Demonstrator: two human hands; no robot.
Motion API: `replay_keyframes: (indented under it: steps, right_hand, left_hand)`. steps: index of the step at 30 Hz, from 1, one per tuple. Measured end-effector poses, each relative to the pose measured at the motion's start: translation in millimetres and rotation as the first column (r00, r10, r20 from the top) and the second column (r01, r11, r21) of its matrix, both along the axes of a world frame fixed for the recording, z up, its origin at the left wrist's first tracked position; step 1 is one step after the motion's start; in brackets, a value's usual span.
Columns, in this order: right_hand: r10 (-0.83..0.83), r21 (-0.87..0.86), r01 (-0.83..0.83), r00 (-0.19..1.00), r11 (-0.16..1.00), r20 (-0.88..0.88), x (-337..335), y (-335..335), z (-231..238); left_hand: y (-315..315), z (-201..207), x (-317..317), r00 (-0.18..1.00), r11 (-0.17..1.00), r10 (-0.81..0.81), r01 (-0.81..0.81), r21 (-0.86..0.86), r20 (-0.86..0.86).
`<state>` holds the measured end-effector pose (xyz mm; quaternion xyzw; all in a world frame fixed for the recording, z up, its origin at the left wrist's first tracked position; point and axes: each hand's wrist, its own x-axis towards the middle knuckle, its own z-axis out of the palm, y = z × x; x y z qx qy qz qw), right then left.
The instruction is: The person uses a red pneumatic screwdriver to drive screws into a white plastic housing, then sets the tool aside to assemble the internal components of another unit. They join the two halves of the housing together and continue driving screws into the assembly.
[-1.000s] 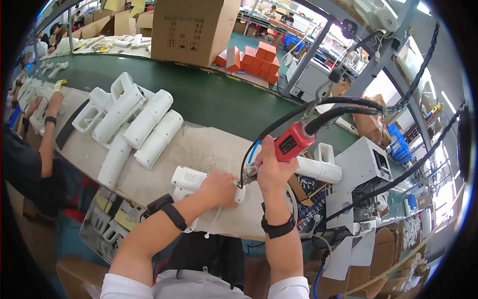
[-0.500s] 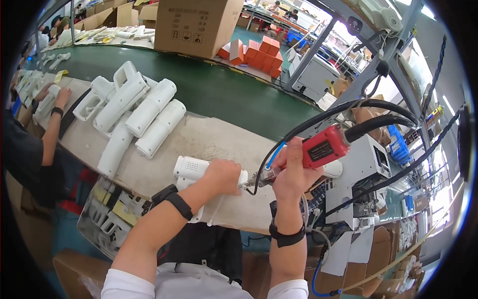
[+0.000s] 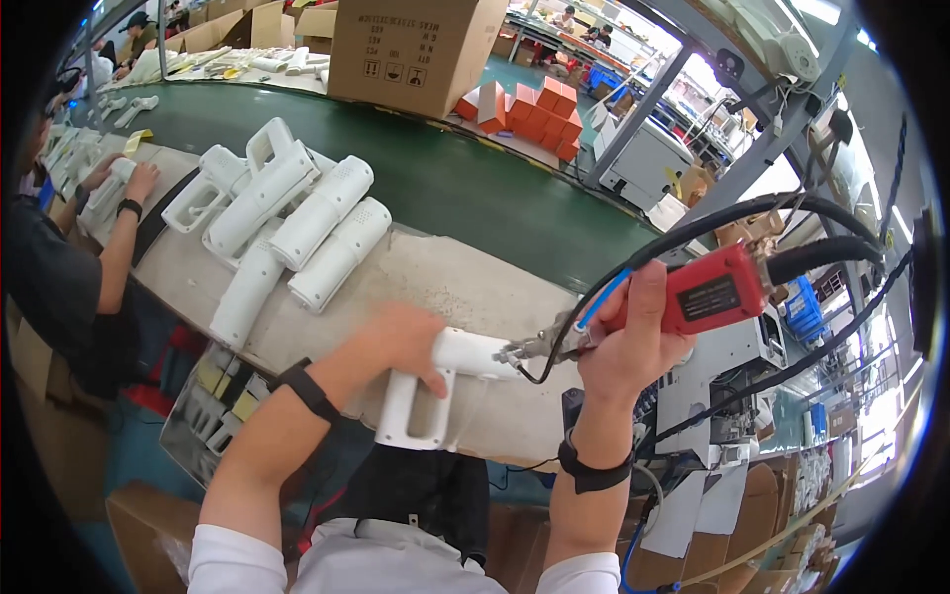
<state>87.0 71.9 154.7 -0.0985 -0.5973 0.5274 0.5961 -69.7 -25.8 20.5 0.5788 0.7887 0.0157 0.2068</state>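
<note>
A white plastic handheld-appliance housing (image 3: 469, 348), with a barrel and a looped handle, lies on the near side of the workbench. My left hand (image 3: 394, 346) grips it where barrel and handle meet; its fingers are blurred, but the thumb shows against the handle. Closed around a red power screwdriver (image 3: 705, 295) is my right hand (image 3: 633, 342). The screwdriver's metal nose points left, at the barrel's right end; whether it touches cannot be made out. A black cable and a blue tube run to the tool.
Several similar white housings (image 3: 332, 208) are piled to the left on the tan bench cover (image 3: 435, 282). Beyond runs a green conveyor belt (image 3: 426, 178), with a large carton (image 3: 411, 49) and orange boxes (image 3: 534, 111) behind it. A co-worker's hands (image 3: 129, 183) handle another housing at far left.
The housing under my left hand has turned, so its looped handle now shows toward me. My right hand and the screwdriver have shifted right. My left hand has moved slightly left along the housing.
</note>
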Motion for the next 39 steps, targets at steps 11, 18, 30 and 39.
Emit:
replay_keyframes:
  steps: [11,18,30,39]
  right_hand:
    - [-0.030,-0.092,0.037,0.997,0.995,0.072,-46.2,24.4,-30.8]
    - [0.036,-0.153,-0.013,0.989,0.988,0.145,-64.3,35.6,-71.9]
    - [0.000,-0.004,0.000,1.000,1.000,0.023,-9.4,6.9,-8.7]
    - [-0.045,-0.069,0.061,0.976,0.996,0.213,-19.4,20.9,-68.1]
  left_hand:
    - [33.2,-20.7,21.4,0.996,0.992,-0.031,0.021,0.121,0.080]
    - [33.4,-20.1,26.8,0.999,0.994,-0.022,0.017,0.108,0.039]
    - [51.7,-28.5,20.5,0.992,0.978,0.044,-0.067,0.200,0.114]
    - [46.9,-20.8,29.7,0.994,0.977,0.021,-0.044,0.207,0.110]
